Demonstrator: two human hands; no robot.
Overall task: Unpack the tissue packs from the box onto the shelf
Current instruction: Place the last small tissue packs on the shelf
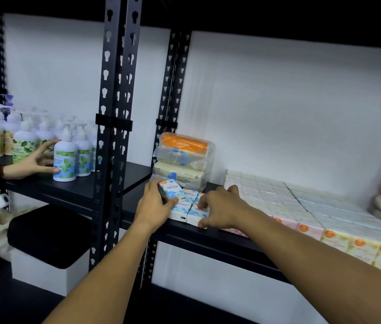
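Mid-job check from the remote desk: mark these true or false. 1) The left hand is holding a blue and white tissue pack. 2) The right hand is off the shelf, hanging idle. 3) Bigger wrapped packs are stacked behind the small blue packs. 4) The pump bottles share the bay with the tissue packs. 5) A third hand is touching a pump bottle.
1) True: the left hand grips a blue and white tissue pack.
2) False: the right hand pinches another blue pack lying on the shelf.
3) True: the wrapped stack stands right behind them.
4) False: the pump bottles stand in the bay to the left.
5) True: another person's hand touches the front bottle.
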